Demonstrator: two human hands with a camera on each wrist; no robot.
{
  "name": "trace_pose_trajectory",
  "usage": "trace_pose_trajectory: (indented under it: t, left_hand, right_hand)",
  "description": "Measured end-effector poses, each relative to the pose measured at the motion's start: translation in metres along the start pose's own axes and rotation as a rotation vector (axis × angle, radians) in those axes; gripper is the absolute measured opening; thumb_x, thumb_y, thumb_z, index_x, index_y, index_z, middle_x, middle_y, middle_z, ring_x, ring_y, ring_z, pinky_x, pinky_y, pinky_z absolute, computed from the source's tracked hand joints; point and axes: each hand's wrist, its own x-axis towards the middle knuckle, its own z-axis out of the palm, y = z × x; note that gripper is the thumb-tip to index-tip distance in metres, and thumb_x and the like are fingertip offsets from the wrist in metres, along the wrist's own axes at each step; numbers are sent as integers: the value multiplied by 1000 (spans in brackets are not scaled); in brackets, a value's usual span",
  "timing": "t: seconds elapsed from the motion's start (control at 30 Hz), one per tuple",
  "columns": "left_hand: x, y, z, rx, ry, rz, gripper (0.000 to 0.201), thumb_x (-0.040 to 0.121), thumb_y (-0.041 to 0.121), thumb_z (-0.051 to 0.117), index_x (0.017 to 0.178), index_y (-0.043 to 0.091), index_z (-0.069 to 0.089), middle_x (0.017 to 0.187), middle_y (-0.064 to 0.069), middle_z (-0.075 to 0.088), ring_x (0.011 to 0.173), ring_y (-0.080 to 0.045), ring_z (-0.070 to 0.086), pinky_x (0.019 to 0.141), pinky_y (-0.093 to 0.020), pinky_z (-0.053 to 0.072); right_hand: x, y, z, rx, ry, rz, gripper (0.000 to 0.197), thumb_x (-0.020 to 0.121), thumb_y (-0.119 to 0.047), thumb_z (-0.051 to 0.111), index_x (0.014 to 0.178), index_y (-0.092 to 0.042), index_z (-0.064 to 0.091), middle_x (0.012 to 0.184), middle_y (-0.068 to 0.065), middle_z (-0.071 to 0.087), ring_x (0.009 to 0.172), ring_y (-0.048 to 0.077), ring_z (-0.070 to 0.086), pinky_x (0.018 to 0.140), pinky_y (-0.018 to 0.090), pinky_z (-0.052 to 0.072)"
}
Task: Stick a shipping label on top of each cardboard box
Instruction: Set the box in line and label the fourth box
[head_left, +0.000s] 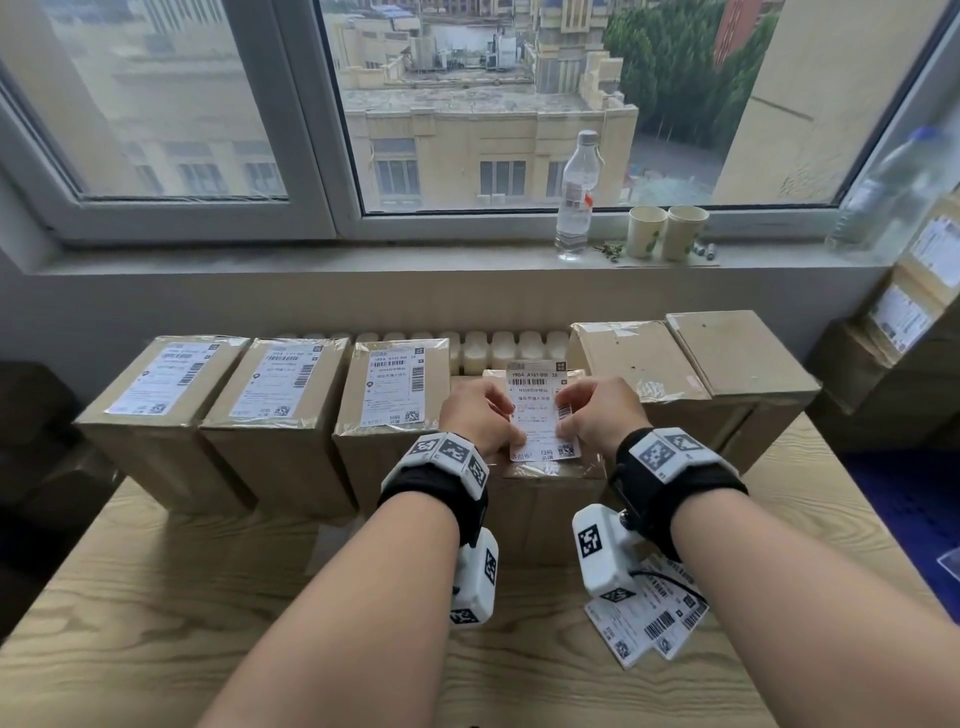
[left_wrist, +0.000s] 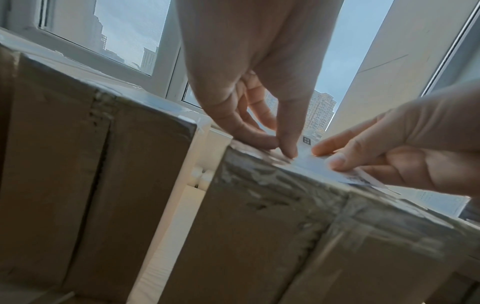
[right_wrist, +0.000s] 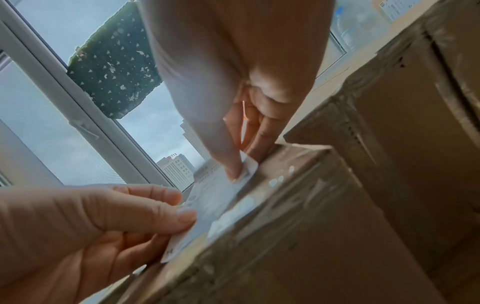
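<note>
Several cardboard boxes stand in a row on the wooden table (head_left: 156, 597). The three left ones, such as the box (head_left: 392, 395), carry labels. The middle box (head_left: 545, 499) (left_wrist: 259, 236) (right_wrist: 298, 226) is under my hands. Over its top I hold a white shipping label (head_left: 537, 415) (left_wrist: 311, 164) (right_wrist: 215, 193). My left hand (head_left: 509, 413) (left_wrist: 285, 147) (right_wrist: 184, 214) pinches its left edge and my right hand (head_left: 563, 415) (left_wrist: 335, 159) (right_wrist: 240, 170) pinches its right edge. Whether the label is stuck down I cannot tell. Two bare boxes (head_left: 639, 358) (head_left: 737, 353) stand to the right.
Spare labels (head_left: 644, 618) lie on the table near my right forearm. A water bottle (head_left: 576, 197) and two paper cups (head_left: 667, 231) stand on the windowsill. More labelled boxes (head_left: 904, 317) are stacked at the far right. A white radiator (head_left: 498, 351) runs behind the row.
</note>
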Motion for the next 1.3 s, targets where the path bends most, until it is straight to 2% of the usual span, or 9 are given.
trace_pose_trajectory:
  t: [0.13, 0.33, 0.53, 0.73, 0.9, 0.97, 1.03, 1.13, 1.3]
  left_hand:
    - [0, 0, 1, 51, -37, 8, 38, 56, 6, 91, 73, 21, 61, 84, 1, 68, 85, -17, 67, 78, -33, 58]
    - [-3, 5, 2, 157, -147, 28, 45, 58, 15, 92, 91, 18, 62, 91, 3, 62, 75, -9, 61, 59, -22, 48]
    - [0, 6, -2, 317, -140, 71, 49, 53, 30, 94, 86, 20, 59, 88, 9, 52, 87, -11, 56, 70, -25, 45]
    - [5, 11, -5, 449, -221, 38, 63, 50, 32, 95, 100, 21, 58, 117, 1, 47, 96, -15, 53, 81, -29, 49]
    - [9, 11, -6, 520, -249, 74, 96, 58, 34, 91, 139, 31, 39, 140, -6, 38, 125, -24, 47, 104, -39, 43]
    - [11, 10, -5, 541, -261, 101, 105, 61, 38, 88, 148, 38, 28, 148, -7, 32, 135, -24, 39, 109, -39, 38]
    - [15, 9, -3, 592, -285, 101, 104, 64, 46, 84, 148, 43, 24, 150, -6, 30, 137, -24, 36, 110, -42, 37]
    - [17, 10, 0, 655, -304, 70, 93, 73, 55, 74, 148, 46, 21, 150, -8, 28, 133, -27, 41, 108, -46, 40]
    - [21, 9, 2, 647, -247, 26, 74, 90, 43, 60, 151, 39, 20, 147, -14, 30, 127, -30, 46, 105, -43, 42]
  right_hand:
    - [0, 0, -1, -60, -38, -14, 45, 65, 5, 82, 107, -10, 70, 107, 4, 68, 97, 18, 63, 89, 30, 53]
    - [0, -2, 0, -153, -95, -30, 54, 62, -1, 86, 109, -16, 66, 107, 2, 61, 99, 21, 61, 87, 35, 55]
    - [1, -4, -4, -378, -178, -71, 72, 49, -23, 94, 110, -26, 56, 117, 5, 57, 104, 23, 59, 92, 39, 52]
    - [4, -4, -17, -466, -307, -74, 99, 58, -14, 91, 142, -27, 40, 126, 7, 60, 114, 24, 59, 86, 30, 48]
    - [6, -6, -23, -516, -367, -106, 109, 65, -17, 88, 152, -28, 23, 139, 5, 54, 126, 21, 52, 88, 23, 38]
    - [8, -6, -21, -521, -370, -120, 111, 64, -23, 89, 152, -29, 22, 146, 2, 46, 132, 19, 45, 97, 25, 38]
    - [10, -6, -19, -519, -363, -133, 110, 64, -27, 89, 152, -29, 23, 152, 0, 38, 137, 19, 39, 106, 29, 35]
    - [11, -6, -14, -532, -342, -146, 104, 67, -33, 86, 152, -26, 26, 152, 1, 39, 136, 19, 41, 107, 32, 36]
    - [15, -7, -10, -555, -309, -113, 90, 79, -36, 77, 151, -20, 27, 147, 4, 45, 130, 22, 47, 103, 32, 39]
